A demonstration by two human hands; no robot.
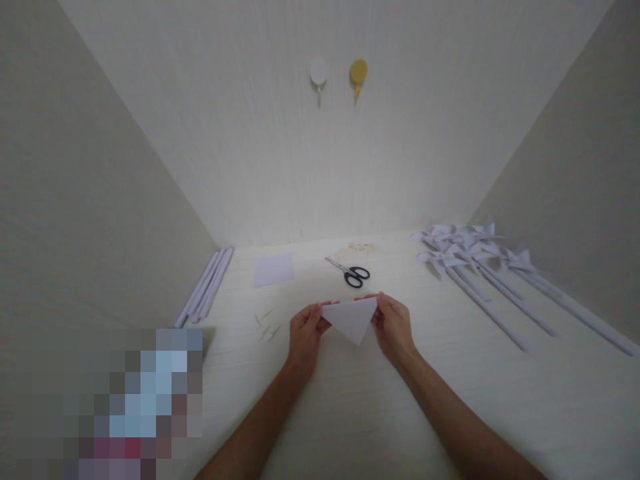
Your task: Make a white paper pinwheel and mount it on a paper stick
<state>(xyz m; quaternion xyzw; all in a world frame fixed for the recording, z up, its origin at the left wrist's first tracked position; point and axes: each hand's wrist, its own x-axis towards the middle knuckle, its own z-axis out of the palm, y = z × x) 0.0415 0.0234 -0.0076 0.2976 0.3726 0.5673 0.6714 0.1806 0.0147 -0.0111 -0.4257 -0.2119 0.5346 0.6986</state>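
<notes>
A sheet of white paper (352,319), folded into a triangle, is held up between my two hands with its point toward me. My left hand (305,331) pinches the left corner of its folded edge, thumb on top. At the opposite corner my right hand (393,323) grips the paper in the same way. Just beyond the paper lies a pair of scissors (351,272) with black handles, blades pointing to the far left. A flat square of paper (273,269) rests on the table farther left.
Several rolled paper sticks (207,285) lie along the left wall. Paper pinwheels (453,250) on sticks are piled at the right. Small thin pieces (269,325) lie left of my hands, and a tan scatter (361,248) behind the scissors. White (318,72) and yellow (359,71) hooks are on the wall.
</notes>
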